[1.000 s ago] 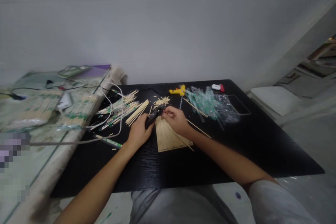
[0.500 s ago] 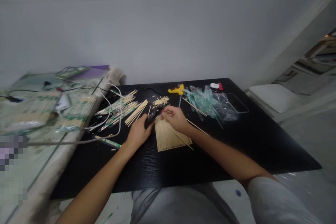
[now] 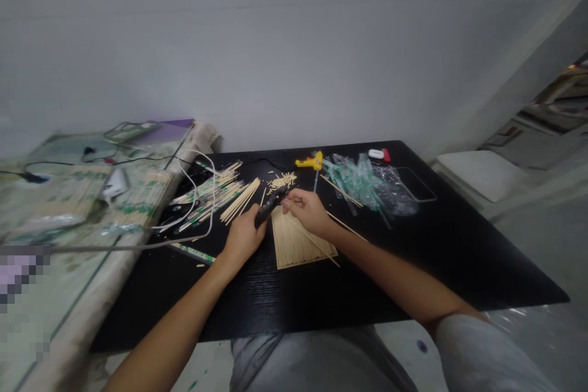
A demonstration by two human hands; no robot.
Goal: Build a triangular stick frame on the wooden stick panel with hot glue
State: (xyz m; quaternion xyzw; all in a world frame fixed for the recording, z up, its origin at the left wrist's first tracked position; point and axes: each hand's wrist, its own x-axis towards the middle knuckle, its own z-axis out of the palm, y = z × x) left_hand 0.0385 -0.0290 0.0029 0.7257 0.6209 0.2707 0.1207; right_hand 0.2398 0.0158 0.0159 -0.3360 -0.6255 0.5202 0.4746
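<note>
My left hand is closed around a pair of black-handled pliers, whose jaws point up and to the right, blurred and hard to make out. Right at the jaws, my right hand pinches a thin bamboo chopstick that slants down to the right beneath it. Under that hand lies a flat panel of chopsticks set side by side, its upper part partly covered. Just beyond the pliers is a heap of short cut stick pieces. Loose chopsticks fan out left of the pliers.
A yellow glue gun lies behind my hands on the black table. Empty plastic sleeves and a phone-like slab are to the right. Wrapped chopsticks and a looping white cable lie left.
The view has shifted slightly, so everything sits a little lower in the picture. Both hands keep nearly the same pose, with the pliers and chopstick still held close together.
</note>
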